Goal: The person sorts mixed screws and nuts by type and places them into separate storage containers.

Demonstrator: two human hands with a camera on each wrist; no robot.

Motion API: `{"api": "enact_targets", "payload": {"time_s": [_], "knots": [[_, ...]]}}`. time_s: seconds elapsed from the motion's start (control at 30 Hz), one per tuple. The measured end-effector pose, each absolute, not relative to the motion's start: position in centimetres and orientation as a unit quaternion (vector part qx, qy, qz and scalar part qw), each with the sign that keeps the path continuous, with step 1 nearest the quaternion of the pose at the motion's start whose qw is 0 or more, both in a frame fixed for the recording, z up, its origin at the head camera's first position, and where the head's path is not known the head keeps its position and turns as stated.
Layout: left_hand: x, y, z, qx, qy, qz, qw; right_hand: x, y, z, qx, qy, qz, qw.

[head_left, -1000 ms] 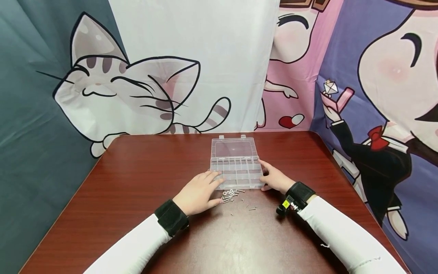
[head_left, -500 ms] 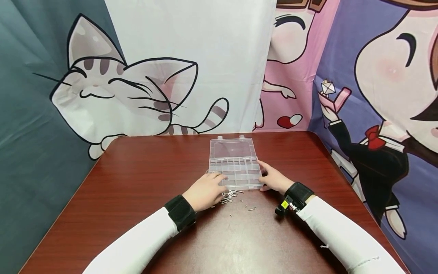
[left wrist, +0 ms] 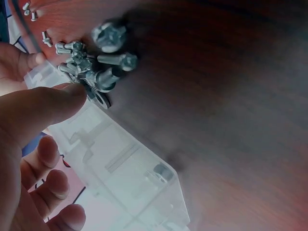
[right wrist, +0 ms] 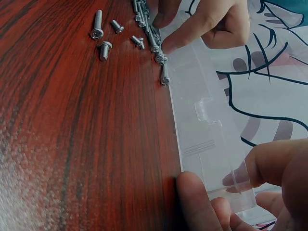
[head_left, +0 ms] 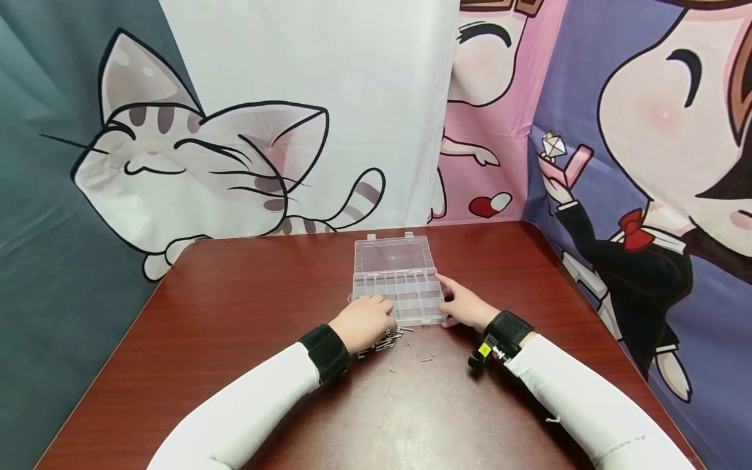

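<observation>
A clear plastic compartment box (head_left: 405, 303) lies on the table with its lid (head_left: 393, 256) folded back. My right hand (head_left: 468, 307) grips the box's right end, thumb at the front edge and fingers around the side. At the box's front left, my left hand (head_left: 365, 323) reaches down to a pile of metal screws (left wrist: 82, 62). Its thumb (left wrist: 67, 102) and index finger are right at the pile, the other fingers loosely bent. A flat washer (left wrist: 102, 99) shows beside the thumb. What lies between thumb and index is hidden.
A few loose screws (right wrist: 105, 50) lie on the brown table (head_left: 264, 281) in front of the box. A small metal piece (left wrist: 163, 172) shows through the box wall. Printed cartoon curtains (head_left: 323, 65) hang behind and beside the table.
My left hand has moved right and down from over the box's left part to the screw pile, its fingers bending. The right hand keeps its hold on the box. The head view has shifted slightly.
</observation>
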State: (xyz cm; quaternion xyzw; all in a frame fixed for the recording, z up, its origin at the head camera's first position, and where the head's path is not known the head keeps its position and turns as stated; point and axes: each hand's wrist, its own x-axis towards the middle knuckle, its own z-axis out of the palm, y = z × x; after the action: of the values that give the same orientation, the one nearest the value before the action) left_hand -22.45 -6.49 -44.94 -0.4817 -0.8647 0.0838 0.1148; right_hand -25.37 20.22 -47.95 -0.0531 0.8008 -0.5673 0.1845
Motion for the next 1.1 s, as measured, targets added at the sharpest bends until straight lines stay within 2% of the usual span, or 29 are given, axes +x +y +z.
{"api": "enact_targets", "payload": {"time_s": [0.83, 1.1], "knots": [[-22.46, -6.18, -45.06, -0.487, -0.859, 0.102, 0.119, -24.92, 19.64, -47.07, -0.062, 0.809, -0.557, 0.178], [-22.29, -6.20, -44.96, -0.490, -0.854, 0.110, 0.134, -25.55, 19.80, -47.85, -0.058, 0.803, -0.565, 0.179]]}}
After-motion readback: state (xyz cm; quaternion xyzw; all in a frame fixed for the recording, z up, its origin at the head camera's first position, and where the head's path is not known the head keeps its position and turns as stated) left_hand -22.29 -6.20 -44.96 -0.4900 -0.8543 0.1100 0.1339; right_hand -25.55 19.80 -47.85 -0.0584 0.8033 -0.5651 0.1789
